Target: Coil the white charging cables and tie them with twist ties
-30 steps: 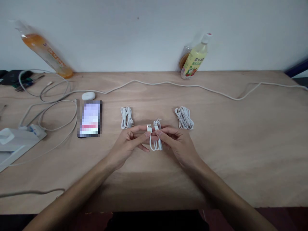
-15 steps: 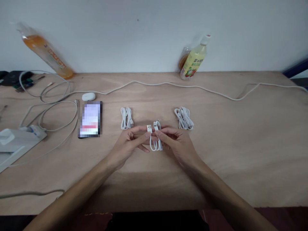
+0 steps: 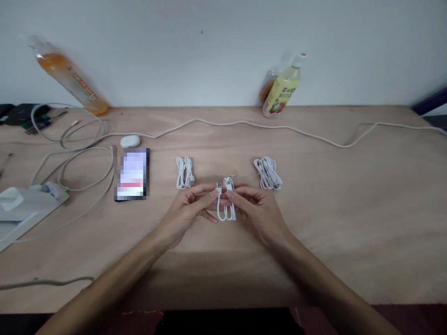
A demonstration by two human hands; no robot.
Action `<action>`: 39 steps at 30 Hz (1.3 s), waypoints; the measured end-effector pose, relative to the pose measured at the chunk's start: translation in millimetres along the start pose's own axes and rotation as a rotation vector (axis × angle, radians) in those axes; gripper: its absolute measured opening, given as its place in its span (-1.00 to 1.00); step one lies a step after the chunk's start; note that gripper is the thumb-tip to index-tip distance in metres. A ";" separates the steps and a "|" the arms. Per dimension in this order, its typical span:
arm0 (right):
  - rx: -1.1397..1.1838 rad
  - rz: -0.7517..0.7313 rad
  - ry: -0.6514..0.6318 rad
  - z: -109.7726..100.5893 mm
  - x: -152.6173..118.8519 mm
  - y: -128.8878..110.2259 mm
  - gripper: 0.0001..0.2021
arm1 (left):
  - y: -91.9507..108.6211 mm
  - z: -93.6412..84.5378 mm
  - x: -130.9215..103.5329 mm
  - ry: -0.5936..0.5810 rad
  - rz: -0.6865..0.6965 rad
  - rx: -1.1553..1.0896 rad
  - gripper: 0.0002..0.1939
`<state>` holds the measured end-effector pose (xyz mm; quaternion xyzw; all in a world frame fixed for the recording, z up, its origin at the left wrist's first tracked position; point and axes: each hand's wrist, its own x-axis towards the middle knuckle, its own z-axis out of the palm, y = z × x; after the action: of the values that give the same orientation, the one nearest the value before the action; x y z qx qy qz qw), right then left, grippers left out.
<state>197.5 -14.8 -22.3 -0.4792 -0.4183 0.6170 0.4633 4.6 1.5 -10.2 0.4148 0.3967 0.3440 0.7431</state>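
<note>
In the centre of the frame, a white USB cable (image 3: 225,213), coiled into a small bundle, is held up between two bare hands above the worktop (image 3: 349,200). The left hand (image 3: 195,204) pinches the cable's USB plug (image 3: 219,189) between thumb and fingers, the plug's metal end pointing toward the top of the frame. The right hand (image 3: 257,204) grips the bundle just beside it, its thumb pressed on a second connector (image 3: 229,187); the type of that connector is too small to tell. Loops of the cable hang below both thumbs.

Two more bundles lie flat on the worktop beyond the hands: a left cable bundle (image 3: 184,172) left of centre, with a USB plug at its lower right, and a thicker right cable bundle (image 3: 267,173) right of centre. Left of these lies a smartphone (image 3: 132,174) with a lit, pixelated screen, with a white earbud case (image 3: 130,141) just above it. A bottle of orange drink (image 3: 70,81) stands at the upper left, and a yellow-labelled bottle (image 3: 282,90) at the upper right of centre.
</note>
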 end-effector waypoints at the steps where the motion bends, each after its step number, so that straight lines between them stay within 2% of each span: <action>1: 0.007 0.004 0.003 -0.1 -0.1 0.3 -0.80 | 0.0 0.1 0.2 0.002 0.005 0.000 -0.64; 7: -0.020 -0.013 0.006 -1.1 -0.9 1.4 -0.83 | 3.3 2.0 0.4 0.019 0.001 0.009 -0.65; 15: -0.030 -0.086 -0.028 1.0 -1.1 1.1 -0.71 | 3.6 4.8 0.3 0.050 -0.007 0.045 -0.61; 27: -0.314 -0.313 0.015 2.3 -6.1 4.3 -0.69 | 3.0 6.5 -1.2 0.105 0.009 0.182 -0.58; 32: -0.276 -0.248 -0.012 1.5 -6.6 2.3 -0.61 | 1.6 8.3 -3.2 0.114 0.050 0.170 -0.59; 39: -0.063 0.028 -0.079 -1.3 -3.4 6.4 -0.49 | 4.2 10.9 -4.9 0.135 0.076 0.169 -0.56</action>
<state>198.0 -19.4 -28.0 -0.4748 -0.4488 0.6284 0.4223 11.1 -4.5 -1.3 0.4668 0.4573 0.3642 0.6635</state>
